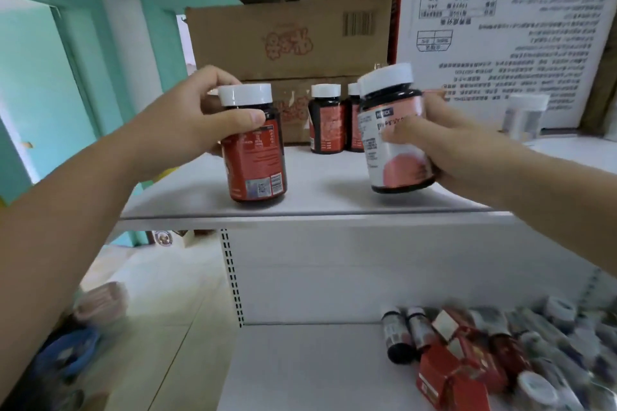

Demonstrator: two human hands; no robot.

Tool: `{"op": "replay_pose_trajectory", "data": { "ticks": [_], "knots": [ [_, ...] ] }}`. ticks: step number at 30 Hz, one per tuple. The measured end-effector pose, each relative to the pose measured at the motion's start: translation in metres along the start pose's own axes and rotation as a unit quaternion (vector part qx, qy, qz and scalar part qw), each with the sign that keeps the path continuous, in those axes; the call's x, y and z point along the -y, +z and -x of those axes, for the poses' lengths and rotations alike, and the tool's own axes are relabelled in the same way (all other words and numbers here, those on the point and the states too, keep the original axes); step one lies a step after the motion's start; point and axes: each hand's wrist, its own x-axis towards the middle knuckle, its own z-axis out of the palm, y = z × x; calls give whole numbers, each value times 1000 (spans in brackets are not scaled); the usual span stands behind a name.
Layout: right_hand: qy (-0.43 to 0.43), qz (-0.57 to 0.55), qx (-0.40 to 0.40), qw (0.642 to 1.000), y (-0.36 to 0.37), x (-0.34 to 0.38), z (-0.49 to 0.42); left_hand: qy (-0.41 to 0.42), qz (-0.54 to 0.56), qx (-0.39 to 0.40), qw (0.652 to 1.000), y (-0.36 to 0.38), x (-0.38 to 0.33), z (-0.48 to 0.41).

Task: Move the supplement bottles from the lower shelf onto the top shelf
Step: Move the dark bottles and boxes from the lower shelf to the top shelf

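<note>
The left grip (193, 120) is closed round the red-labelled bottle (257, 157), thumb across the front just under the white cap and fingers curled behind it. This bottle stands upright on the top shelf (334, 183), left of centre in the frame and near the shelf's front edge. The right grip (444, 140) is wrapped round the pink-labelled bottle (397, 143), right of centre. It leans with its cap toward the right, and its base is low over the same shelf — whether it touches cannot be told. Between the two, further back, two more red-labelled bottles (325, 120) stand side by side against a brown cardboard box (290, 40). A large white printed box (500, 43) fills the upper right. In the lower right, on the lower shelf (300, 370), lies a blurred jumble of small dark bottles (397, 334) and red cartons (447, 377).
</note>
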Motion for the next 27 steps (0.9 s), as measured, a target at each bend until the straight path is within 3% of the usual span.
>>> {"op": "replay_pose_trajectory", "data": {
  "ticks": [2,8,14,22,27],
  "knots": [
    [-5,72,5,997,-5,-9,-16,-19,-18,-2,1000,-2,12,-10],
    [-46,110,71,990,-19,-12,-59,-27,-50,17,998,-6,24,-28],
    [-66,172,67,981,-38,-19,-77,-24,-78,63,995,24,17,-64],
    [-73,183,37,980,-60,-33,-77,84,-199,67,974,64,16,-97],
    [-86,183,34,979,-61,-36,-75,92,-206,56,973,77,26,-112]
  ]
}}
